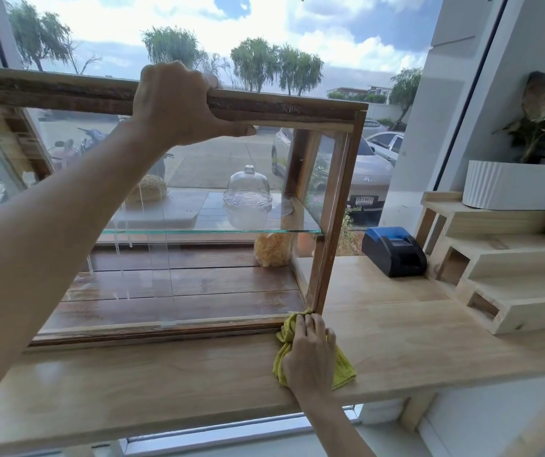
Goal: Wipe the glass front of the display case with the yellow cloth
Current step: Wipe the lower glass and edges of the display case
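Note:
A wooden-framed display case (333,206) stands on a pale wooden counter (396,338). Its glass front (198,275) shows streaks and runs of liquid. My left hand (179,103) grips the case's top wooden rail, thumb under it. My right hand (310,354) presses the yellow cloth (342,367) against the case's lower right corner, where the frame meets the counter. Most of the cloth is bunched under my palm.
Inside the case, a glass shelf (218,230) carries a glass dome (247,192) and a woven object (147,188); a bag of yellow snacks (272,250) sits below. A black and blue receipt printer (393,252), stepped wooden risers (495,278) and a white planter (511,184) stand to the right.

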Demonstrator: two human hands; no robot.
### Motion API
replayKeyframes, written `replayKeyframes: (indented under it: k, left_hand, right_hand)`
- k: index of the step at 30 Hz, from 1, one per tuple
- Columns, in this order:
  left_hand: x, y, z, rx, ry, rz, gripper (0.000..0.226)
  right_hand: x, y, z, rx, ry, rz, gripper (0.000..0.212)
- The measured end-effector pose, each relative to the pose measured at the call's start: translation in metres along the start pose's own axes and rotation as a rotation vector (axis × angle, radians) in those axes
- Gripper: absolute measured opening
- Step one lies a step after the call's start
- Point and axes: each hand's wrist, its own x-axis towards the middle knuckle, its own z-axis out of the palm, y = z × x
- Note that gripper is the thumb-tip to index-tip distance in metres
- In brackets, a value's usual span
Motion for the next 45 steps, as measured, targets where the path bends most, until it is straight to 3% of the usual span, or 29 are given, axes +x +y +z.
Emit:
replayKeyframes:
  k: [9,13,16,19,23,28,37,42,45]
  left_hand:
    - [0.000,0.000,0.000,0.003,0.001,0.012,0.104]
    - [0.000,0.001,-0.002,0.006,0.008,0.007,0.103]
    - [0.000,0.001,-0.003,0.014,0.011,0.001,0.103]
    - [-0.001,0.002,-0.003,0.011,0.004,-0.006,0.102]
    - [0.000,0.000,-0.001,0.003,0.001,-0.010,0.104]
    - [0.000,0.000,0.001,0.014,-0.015,-0.018,0.106]
    - [0.001,0.000,0.001,-0.024,0.014,-0.009,0.102]
    - [0.000,0.000,0.001,-0.049,0.023,-0.018,0.104]
    - [0.000,0.000,0.001,-0.044,0.026,-0.019,0.103]
  right_hand:
    - [0.006,0.014,0.003,0.126,0.097,-0.072,0.040]
    - [-0.008,0.017,0.001,0.537,0.354,0.087,0.048]
    - [-0.005,0.009,-0.005,0.681,0.508,0.101,0.057]
    - [0.003,-0.005,-0.005,0.677,0.413,0.110,0.061]
    - [-0.001,-0.027,0.008,0.433,0.167,0.176,0.062]
    - [0.000,-0.041,0.014,0.378,0.099,0.241,0.064]
    - [-0.017,-0.070,0.019,0.508,0.024,-0.014,0.062]
    - [-0.017,-0.064,0.019,0.474,-0.078,-0.340,0.067]
    - [-0.016,-0.062,0.009,0.549,-0.005,-0.451,0.057]
